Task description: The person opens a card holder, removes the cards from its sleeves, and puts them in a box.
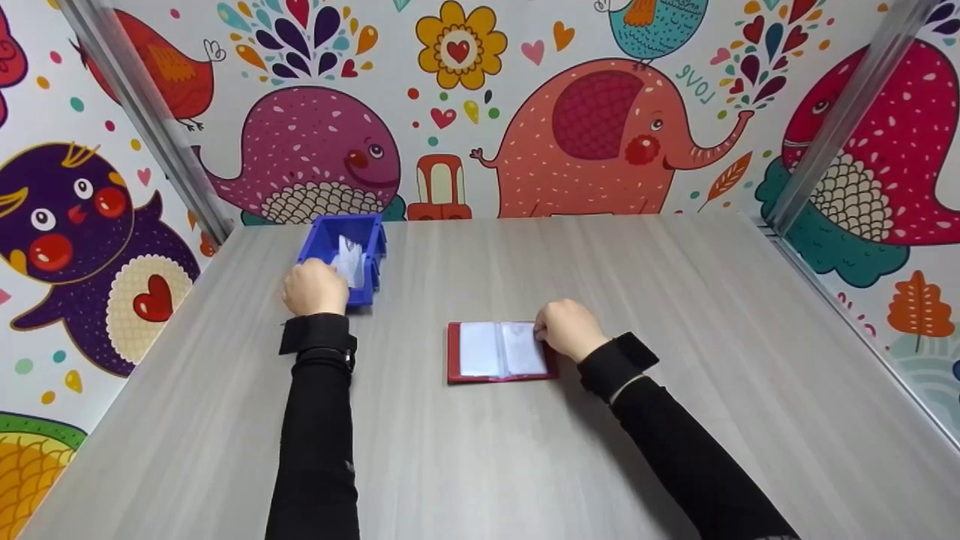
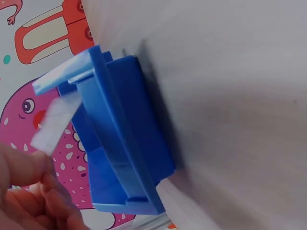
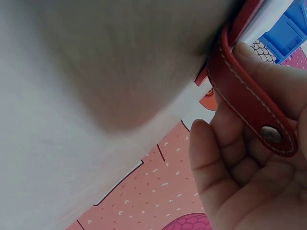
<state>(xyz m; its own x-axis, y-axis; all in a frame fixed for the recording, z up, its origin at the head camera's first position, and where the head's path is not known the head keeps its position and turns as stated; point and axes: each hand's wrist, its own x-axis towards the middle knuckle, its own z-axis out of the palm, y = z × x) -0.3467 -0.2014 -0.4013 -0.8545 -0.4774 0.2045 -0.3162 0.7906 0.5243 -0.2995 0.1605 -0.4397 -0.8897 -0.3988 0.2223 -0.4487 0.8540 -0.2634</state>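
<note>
My left hand [image 1: 316,288] is at the near left side of a blue plastic bin [image 1: 369,297]. Between its thumb and finger it pinches a whitish, translucent slip [image 2: 56,122], which reaches over the bin. On the table lies a red card holder [image 1: 454,354], spread open with clear plastic sleeves [image 1: 480,349] showing. My right hand [image 1: 571,330] grips the holder's right edge, the thumb on the sleeve side. A red stitched strap [image 3: 244,91] with a metal snap passes between that thumb and the curled fingers. The bin hides part of the slip's far end.
The bin stands at the back left of the pale wood-grain table [image 1: 420,457], near the back wall [image 1: 450,112] with its cartoon animals. A metal post [image 1: 142,112] rises at the left rear corner and another [image 1: 847,120] at the right.
</note>
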